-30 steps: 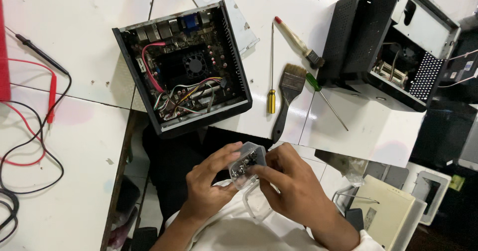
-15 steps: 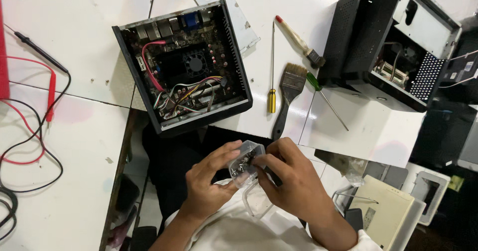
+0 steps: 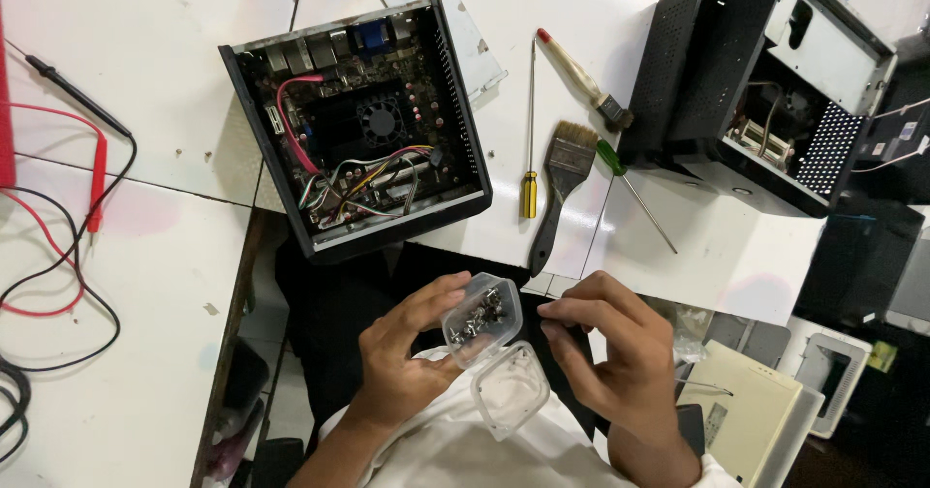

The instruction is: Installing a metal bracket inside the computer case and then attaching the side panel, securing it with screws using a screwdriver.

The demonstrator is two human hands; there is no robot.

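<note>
A small clear plastic box is held in the left hand near the bottom middle of the frame, with the fingers curled around its side. Little metal screws can be seen inside the box. Its clear lid is flipped open and hangs down just below it. The right hand is seen just to the right of the box, with its fingers bent and the fingertips pinched close together beside the box's open top; whether a screw is pinched between them cannot be told. Above the hands, in the upper middle of the frame, an open black computer case is set on the white table, and a small fan and coloured wires can be seen inside it. To the right of the case, a yellow-handled screwdriver, a black paintbrush, a smaller brush with a pale handle and a green-handled screwdriver are laid on the table. A second open black case is seen in the upper right of the frame. Red and black test leads are spread out at the left side.
</note>
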